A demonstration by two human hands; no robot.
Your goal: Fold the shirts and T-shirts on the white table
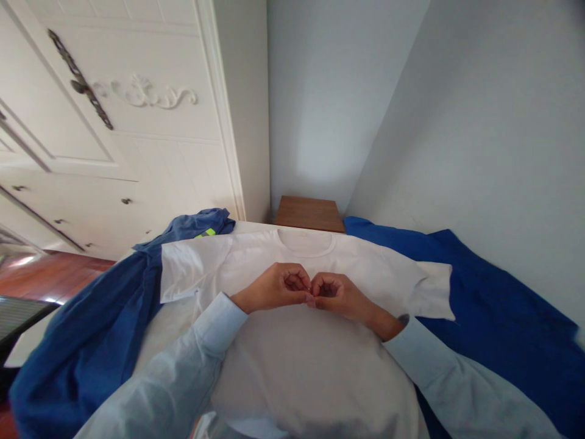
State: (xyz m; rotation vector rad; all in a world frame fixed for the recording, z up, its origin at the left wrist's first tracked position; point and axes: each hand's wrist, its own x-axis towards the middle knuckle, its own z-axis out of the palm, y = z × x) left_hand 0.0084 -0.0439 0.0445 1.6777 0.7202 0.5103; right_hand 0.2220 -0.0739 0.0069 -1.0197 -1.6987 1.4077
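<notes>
A white short-sleeved T-shirt [306, 378] lies spread out in front of me, its neckline [306, 244] at the far side and its sleeves out to both sides. Over its chest, my left hand [281, 286] and my right hand [345, 296] meet fingertip to fingertip. Thumb and forefinger are pinched together on each hand, with the other fingers curled. Whatever is between the fingertips, if anything, is too small to make out. Whether the hands touch the shirt I cannot tell.
Blue clothing [95, 323] with a yellow-green strip drapes at the left, and blue fabric [493, 317] lies at the right. A white wardrobe [159, 134] stands at the far left. Behind the shirt is a brown wooden surface [308, 212], near the grey walls [479, 152].
</notes>
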